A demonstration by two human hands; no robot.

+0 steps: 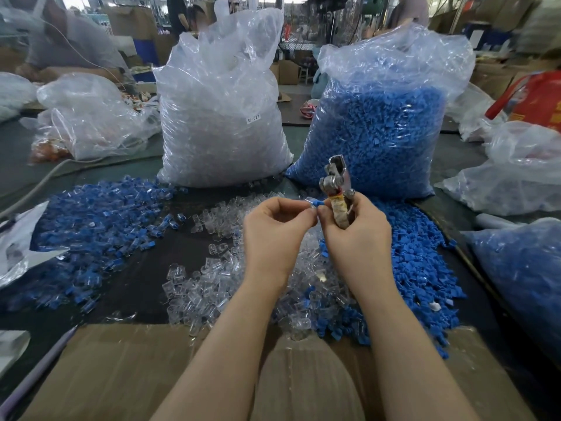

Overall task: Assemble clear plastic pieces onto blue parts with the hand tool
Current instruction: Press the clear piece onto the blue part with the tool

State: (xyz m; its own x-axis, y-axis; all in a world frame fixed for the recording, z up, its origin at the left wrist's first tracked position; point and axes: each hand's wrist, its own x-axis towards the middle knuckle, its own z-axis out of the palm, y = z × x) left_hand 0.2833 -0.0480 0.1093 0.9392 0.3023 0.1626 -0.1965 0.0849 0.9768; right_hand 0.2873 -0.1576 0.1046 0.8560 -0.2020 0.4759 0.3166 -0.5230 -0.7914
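Shiny metal hand tool [336,177], glossy clear plastic bags [221,117], matt brown cardboard [121,375].

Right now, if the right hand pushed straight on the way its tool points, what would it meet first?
Probably the bag of blue parts: the right hand holds the hand tool pointing up and away, and the bag stands right behind it, though depth is unclear.
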